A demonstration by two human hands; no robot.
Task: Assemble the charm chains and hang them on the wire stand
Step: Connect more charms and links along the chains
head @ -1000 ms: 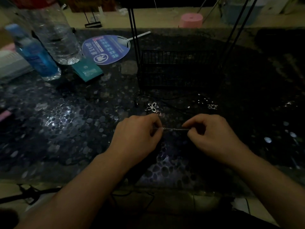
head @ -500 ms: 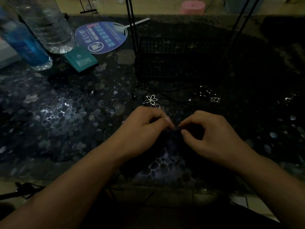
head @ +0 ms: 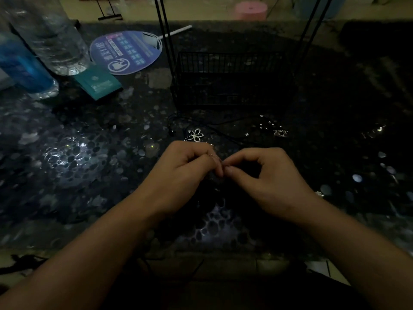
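Your left hand (head: 190, 168) and right hand (head: 263, 175) meet fingertip to fingertip low over the dark pebbled worktop (head: 89, 175); both have fingers curled in a pinch on one thin chain (head: 213, 156), of which only a short glinting piece shows at your left fingertips; the light is too dim to tell more. Just beyond your left hand lies one flower charm (head: 195, 135); beyond your right hand lie one small square charm (head: 280, 133) and a few tiny bright bits, too small to count. Farther beyond both hands stands one black wire stand (head: 232, 79) with a basket base. Far to your left hand's side stand two bottles, one clear (head: 55, 41) and one blue (head: 24, 68), with one round fan (head: 125, 52) and one teal card (head: 98, 82) near them.
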